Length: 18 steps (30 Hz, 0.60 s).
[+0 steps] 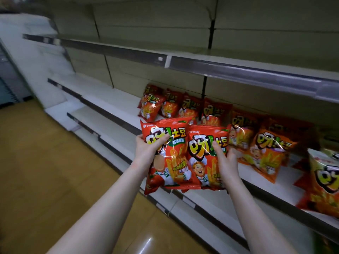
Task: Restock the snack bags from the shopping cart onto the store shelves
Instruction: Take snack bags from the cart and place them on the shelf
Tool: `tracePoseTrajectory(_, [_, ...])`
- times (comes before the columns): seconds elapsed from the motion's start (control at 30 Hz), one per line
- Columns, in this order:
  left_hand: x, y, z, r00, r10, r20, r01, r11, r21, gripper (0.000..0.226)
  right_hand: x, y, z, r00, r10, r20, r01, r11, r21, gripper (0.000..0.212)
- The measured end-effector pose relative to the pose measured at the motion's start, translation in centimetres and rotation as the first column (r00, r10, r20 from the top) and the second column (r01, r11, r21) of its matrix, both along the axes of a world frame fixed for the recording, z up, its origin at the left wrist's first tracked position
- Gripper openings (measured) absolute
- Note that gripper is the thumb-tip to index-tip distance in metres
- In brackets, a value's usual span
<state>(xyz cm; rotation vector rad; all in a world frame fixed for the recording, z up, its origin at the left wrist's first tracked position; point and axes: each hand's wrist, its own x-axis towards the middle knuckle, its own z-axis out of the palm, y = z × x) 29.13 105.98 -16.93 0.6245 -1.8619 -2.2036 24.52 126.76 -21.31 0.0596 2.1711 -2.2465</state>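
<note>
Our left hand [148, 147] gripped the upper left side of one red snack bag [170, 167], fingers curled round its edge onto the glossy front. Our right hand [224, 158] clamped a second red bag [203, 162], with the thumb pressed on the front and the fingers wrapped behind its right edge. Both bags were puffy foil pillows, crinkled and shiny where the light caught them. We held them upright, side by side with their edges overlapping, in the air in front of the middle shelf's front lip.

Behind them, on that pale, flat middle shelf [113, 96], a row of similar red bags [183, 107] leaned back. To its right lay a more orange bag [269, 153], then another bag [324, 180] at the frame's edge, which was blurred. Above ran an upper shelf [128, 50] with a smooth grey price rail. Below stepped a lower shelf [102, 121], and beyond it lay a polished yellow-brown floor [45, 171].
</note>
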Motion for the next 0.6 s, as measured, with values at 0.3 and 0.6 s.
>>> tracePoseTrajectory(0.3, [-3.7, -4.8, -1.6, 0.986, 0.168, -0.002, -0.168, 0.985, 0.029, 0.090, -4.8, -4.9, -1.4, 0.996, 0.092, 0.007, -0.092, 0.995, 0.050, 0.067])
tracePoseTrajectory(0.6, [-16.9, -12.2, -3.2, 0.997, 0.054, -0.061, -0.056, 0.998, -0.022, 0.067, -13.8, -12.2, -2.6, 0.992, -0.110, -0.063, 0.117, 0.985, 0.126, 0.072])
